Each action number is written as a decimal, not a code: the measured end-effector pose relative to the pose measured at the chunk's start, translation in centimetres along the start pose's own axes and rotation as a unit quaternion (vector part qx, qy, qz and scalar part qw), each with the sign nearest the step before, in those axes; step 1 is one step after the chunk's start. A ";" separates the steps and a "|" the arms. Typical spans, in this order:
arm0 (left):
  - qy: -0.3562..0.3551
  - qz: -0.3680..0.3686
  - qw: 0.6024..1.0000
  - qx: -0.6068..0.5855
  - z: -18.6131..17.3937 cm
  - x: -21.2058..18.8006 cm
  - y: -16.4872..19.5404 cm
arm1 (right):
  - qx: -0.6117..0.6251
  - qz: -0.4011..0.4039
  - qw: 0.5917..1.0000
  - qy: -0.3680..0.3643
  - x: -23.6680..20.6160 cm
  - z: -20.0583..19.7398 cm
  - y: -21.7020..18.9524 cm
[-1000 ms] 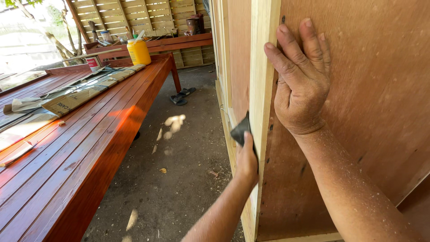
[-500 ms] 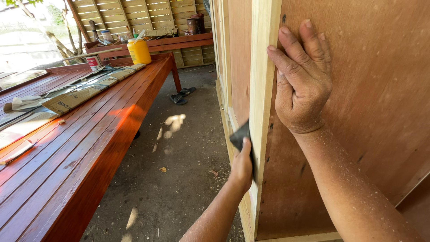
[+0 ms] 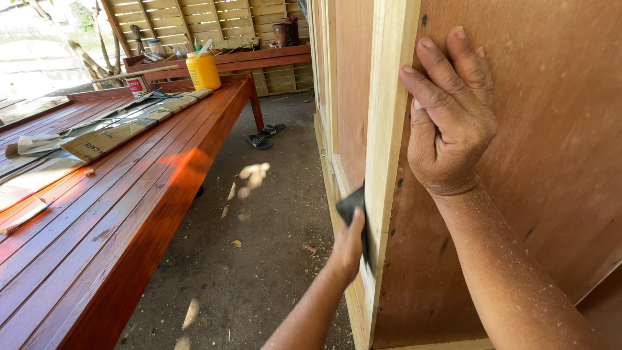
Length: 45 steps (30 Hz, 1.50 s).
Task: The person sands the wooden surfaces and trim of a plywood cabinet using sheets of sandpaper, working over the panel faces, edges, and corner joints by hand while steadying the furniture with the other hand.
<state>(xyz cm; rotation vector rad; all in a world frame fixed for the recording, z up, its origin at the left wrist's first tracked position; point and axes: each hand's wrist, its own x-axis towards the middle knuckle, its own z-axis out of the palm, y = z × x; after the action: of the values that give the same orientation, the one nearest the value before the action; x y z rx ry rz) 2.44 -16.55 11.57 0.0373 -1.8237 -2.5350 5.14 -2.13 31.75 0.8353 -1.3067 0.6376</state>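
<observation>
Sanding work is under way on a pale, upright wooden frame post (image 3: 389, 129) fixed along the edge of a reddish-brown plywood panel (image 3: 557, 129). The left hand (image 3: 350, 243) is closed around a dark, folded piece of sandpaper (image 3: 353, 206), pressing it against the post's side face low down, while the right hand (image 3: 450, 116) lies flat and spread on the panel beside the post, fingers (image 3: 427, 91) touching the post's edge, holding nothing. Off to the left, a yellow plastic bottle (image 3: 203, 70) stands near the far end of the long red-stained slatted worktop (image 3: 116, 214), and a pair of dark sandals (image 3: 264, 135) lies on the dirt floor (image 3: 259, 272). The sandpaper could slip off the narrow face and let the knuckles scrape the post's corner, I judge, if pressure tilts outward. Compared with a second ago, the left hand sits lower on the post; the right hand has not shifted.
</observation>
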 end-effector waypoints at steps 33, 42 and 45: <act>0.132 0.167 0.968 0.129 0.6 1.1 -1.5 | 0.008 0.005 1.000 -0.003 -0.5 -0.1 0.3; 0.057 0.363 0.926 0.091 2.7 -0.7 1.2 | 0.014 0.036 0.999 0.003 -0.1 -0.1 -0.1; 0.092 0.172 0.975 0.103 1.9 -3.3 -1.3 | 0.021 0.017 1.000 0.007 -0.1 -0.1 -0.2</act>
<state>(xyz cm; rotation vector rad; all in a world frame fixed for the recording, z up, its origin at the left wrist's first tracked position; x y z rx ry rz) 5.69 -14.23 10.94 -0.0350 -1.8271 -2.0372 5.32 -2.17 31.57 0.8435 -1.2997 0.6989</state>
